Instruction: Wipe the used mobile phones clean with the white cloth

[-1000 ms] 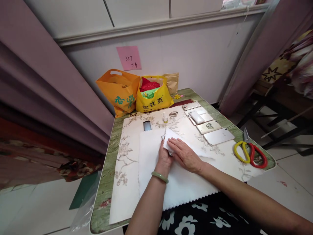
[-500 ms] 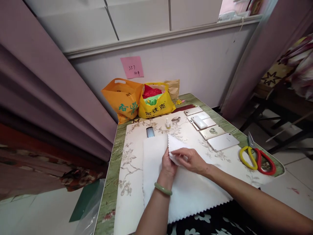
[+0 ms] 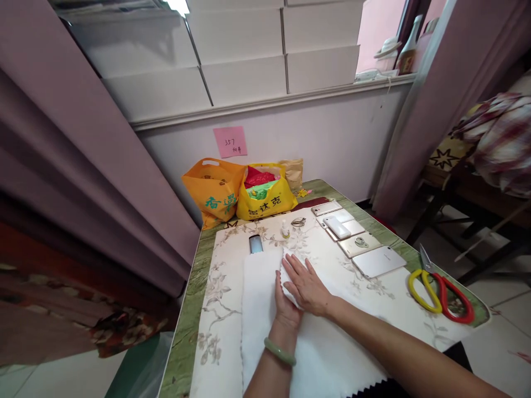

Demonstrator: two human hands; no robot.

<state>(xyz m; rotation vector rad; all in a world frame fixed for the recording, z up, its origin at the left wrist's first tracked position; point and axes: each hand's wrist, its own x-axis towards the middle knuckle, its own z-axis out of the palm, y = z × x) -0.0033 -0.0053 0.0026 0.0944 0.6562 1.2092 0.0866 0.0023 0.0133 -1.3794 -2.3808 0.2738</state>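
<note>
A white felt-like cloth [image 3: 265, 331] with zigzag-cut edges lies on the table in front of me, its near edge hanging over my lap. One corner is folded over to form a narrow flap. My right hand [image 3: 306, 287] rests flat on this flap with its fingers stretched out and slightly spread. Beneath the flap lies my left hand [image 3: 286, 304], palm up, with a straight finger showing along the zigzag edge; its other fingers are mostly hidden under cloth and right hand. A green bangle [image 3: 280, 351] circles the left wrist.
Several phones [image 3: 379, 261] lie at the right, near large scissors [image 3: 440, 296] with yellow and red handles. Behind the cloth are a small dark phone [image 3: 256, 244], a little bottle [image 3: 285, 229] and metal clips [image 3: 298, 222]. An orange bag [image 3: 215, 190] and a yellow bag [image 3: 267, 202] stand at the back.
My right hand has gone from curled fingers at the flap's edge to lying flat on the flap. My left hand has loosened beneath it. The view has tilted up.
</note>
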